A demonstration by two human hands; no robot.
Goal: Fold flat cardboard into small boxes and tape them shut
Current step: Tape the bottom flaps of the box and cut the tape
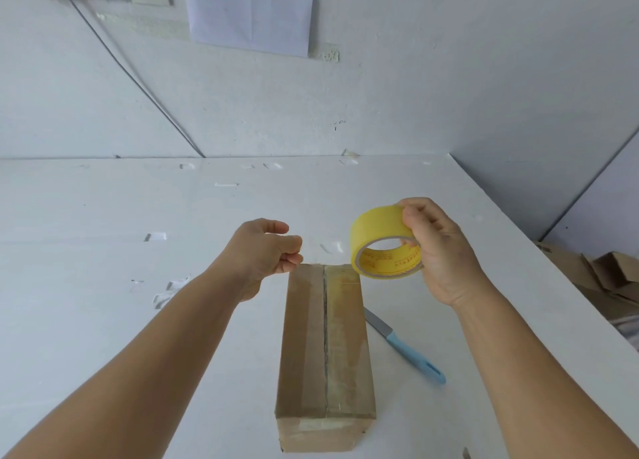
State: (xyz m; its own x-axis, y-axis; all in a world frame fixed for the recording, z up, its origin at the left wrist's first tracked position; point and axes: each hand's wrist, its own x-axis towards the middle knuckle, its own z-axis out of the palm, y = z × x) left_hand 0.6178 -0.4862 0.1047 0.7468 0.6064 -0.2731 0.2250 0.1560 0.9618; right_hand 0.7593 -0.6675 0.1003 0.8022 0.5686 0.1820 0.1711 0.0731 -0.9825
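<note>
Box: long brown cardboard box [325, 351], long axis pointing away from the person, seam taped.
Left hand [266, 251]: above the box's far-left corner, fingers curled; a clear tape end pinched there cannot be made out.
Right hand [439, 251]: above the box's far-right corner, gripping yellow tape roll [383, 242].

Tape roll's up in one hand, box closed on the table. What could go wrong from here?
1. The left hand pinches something I cannot make out beside the tape roll that the right hand holds; a loose clear end could fold onto itself.
2. The knife lies beside the box under the right forearm, which could brush the blade.
</note>
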